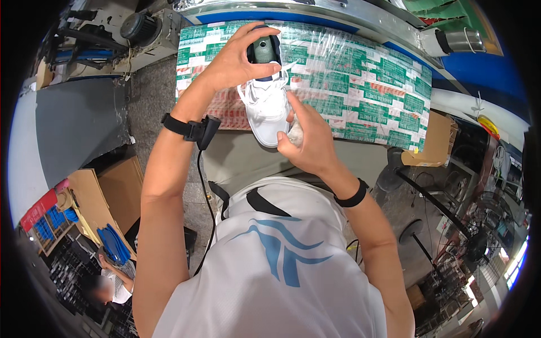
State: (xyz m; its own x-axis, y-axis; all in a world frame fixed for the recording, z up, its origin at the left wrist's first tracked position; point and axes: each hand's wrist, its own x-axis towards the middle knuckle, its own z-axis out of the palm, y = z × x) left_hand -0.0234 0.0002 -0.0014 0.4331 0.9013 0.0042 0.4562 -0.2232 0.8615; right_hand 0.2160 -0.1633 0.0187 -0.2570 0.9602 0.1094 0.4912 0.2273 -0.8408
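Note:
A white lace-up sneaker [267,115] lies with its toe toward me at the near edge of a board wrapped in green-and-white tape [360,84]. A dark green shoe last [263,52] fills its opening, and its white laces [260,89] hang loose. My left hand [236,61] grips the sneaker round the collar and heel, thumb on the near side and fingers over the far end. At the right side of the toe, my right hand [310,138] is closed on a small whitish crumpled cloth [295,133], pressed close to the shoe. The palm hides part of the cloth.
A metal rail [315,12] runs along the far side of the board, with a metal cylinder [465,41] at the right. A grey panel [81,121] and cardboard [121,188] stand at left. Another person [115,284] is at lower left. A black cable [203,186] hangs from my left wrist.

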